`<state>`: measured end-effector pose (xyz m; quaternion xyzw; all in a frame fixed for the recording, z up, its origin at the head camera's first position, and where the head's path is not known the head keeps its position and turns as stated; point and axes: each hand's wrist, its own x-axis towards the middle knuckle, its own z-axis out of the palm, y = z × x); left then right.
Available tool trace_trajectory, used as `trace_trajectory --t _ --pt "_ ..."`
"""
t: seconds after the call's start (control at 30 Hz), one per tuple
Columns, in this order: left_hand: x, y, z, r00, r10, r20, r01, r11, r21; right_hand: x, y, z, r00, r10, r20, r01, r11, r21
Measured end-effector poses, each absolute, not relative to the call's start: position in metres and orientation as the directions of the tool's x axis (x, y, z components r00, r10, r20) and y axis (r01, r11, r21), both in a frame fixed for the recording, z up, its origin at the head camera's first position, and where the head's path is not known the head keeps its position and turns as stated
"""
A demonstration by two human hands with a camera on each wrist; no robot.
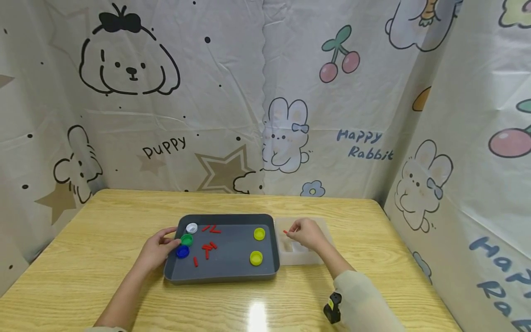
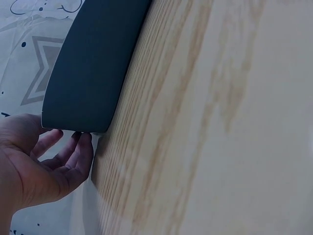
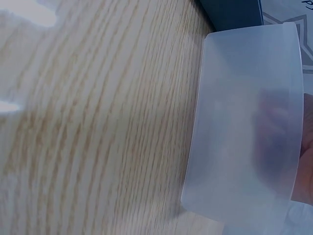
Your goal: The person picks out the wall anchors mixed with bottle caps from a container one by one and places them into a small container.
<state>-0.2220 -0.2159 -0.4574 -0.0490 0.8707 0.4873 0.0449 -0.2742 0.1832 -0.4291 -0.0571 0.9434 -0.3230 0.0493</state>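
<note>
My left hand point(image 1: 155, 250) holds the left end of a dark grey tray point(image 1: 232, 278), its thumb over the rim beside the green cap. The left wrist view shows fingers point(image 2: 84, 152) curled against the tray's end wall point(image 2: 83, 73). My right hand point(image 1: 308, 234) pinches a small red stick point(image 1: 285, 232) above a whitish translucent box point(image 1: 307, 260). Through the box wall point(image 3: 234, 122) in the right wrist view, that hand is a blurred shape. Several red sticks point(image 1: 207, 254) lie loose in the tray.
Along the tray's left side sit a white cap point(image 1: 191, 228), a green cap point(image 1: 187, 240) and a blue cap point(image 1: 182, 251). Two yellow caps, one near the back point(image 1: 259, 234), sit at its right. The box stands against the tray's right end on a wooden table point(image 1: 207, 309). Printed curtains point(image 1: 232, 115) hang behind.
</note>
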Motion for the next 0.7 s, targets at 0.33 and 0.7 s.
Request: trace_trajectory --t 0.33,0.7 --pt "-0.223 -0.218 -0.461 -0.989 -0.041 -0.139 -0.140 0.523 0.841 -0.274 0.186 -0.426 -0.993 -0.112 -0.032 -0.075 0.828 -0.556" --pt "-0.224 -0.218 -0.462 -0.991 -0.040 -0.125 -0.127 0.524 0.842 -0.275 0.187 -0.415 -0.994 -0.104 0.035 -0.107 0.836 -0.539"
